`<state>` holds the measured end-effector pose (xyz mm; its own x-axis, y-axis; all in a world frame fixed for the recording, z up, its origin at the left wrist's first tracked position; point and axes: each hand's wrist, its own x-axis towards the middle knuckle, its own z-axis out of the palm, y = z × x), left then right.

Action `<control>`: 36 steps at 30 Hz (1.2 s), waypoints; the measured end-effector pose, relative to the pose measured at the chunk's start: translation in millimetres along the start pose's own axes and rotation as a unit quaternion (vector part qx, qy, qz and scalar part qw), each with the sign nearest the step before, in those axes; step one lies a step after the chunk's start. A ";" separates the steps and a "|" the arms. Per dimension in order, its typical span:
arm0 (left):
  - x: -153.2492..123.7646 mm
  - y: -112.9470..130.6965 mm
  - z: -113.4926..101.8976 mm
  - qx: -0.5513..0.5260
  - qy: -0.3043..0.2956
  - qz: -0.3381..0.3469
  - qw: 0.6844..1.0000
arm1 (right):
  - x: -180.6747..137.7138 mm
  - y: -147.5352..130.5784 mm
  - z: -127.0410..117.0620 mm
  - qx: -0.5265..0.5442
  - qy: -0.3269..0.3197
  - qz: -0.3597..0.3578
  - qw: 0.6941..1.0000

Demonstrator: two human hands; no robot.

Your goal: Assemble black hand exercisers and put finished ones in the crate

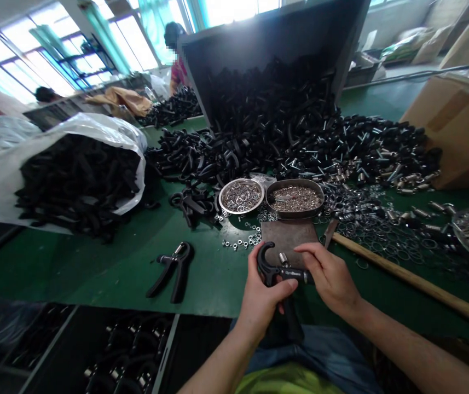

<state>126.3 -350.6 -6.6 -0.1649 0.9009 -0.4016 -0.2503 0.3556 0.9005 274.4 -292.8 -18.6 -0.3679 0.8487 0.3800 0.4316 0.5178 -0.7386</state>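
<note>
My left hand [261,301] is wrapped round a black hand grip strengthener [266,262] with a hooked top, a metal spring and white lettering on its crosspiece. At the right end of that crosspiece, my right hand [335,279] has its thumb and curled fingers closed on the knob, with the index finger stretched over it. Part of the lower handle is hidden by my left hand. Another hand grip strengthener [181,273] lies on the green table [111,273] to the left. Behind my hands is a flat metal plate [287,238].
A hammer [406,276] lies at right. Beyond the plate stand a round dish [221,203] of rings and an oval tin [273,212] of small metal parts. Black handles spill from a tilted bin [341,65] and a white bag [138,158]. A cardboard box [459,131] stands right; a person [177,71] is behind.
</note>
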 end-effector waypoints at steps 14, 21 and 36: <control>5.8 -3.3 -10.8 0.098 0.030 0.072 0.992 | 1.6 -3.4 -2.3 0.217 -0.173 0.242 0.930; 5.1 0.0 -9.5 0.189 0.009 0.151 0.970 | 20.3 4.3 1.2 0.341 -0.309 0.324 0.826; 10.2 -14.3 -14.4 0.236 -0.028 0.202 0.950 | 26.5 -19.3 1.6 -0.053 -0.270 0.070 0.959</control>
<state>114.4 -350.1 -26.0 -0.1018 0.9948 -0.0087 0.2801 0.0371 0.9593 255.0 -280.5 4.8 -0.6610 0.7458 -0.0835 0.5782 0.4351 -0.6902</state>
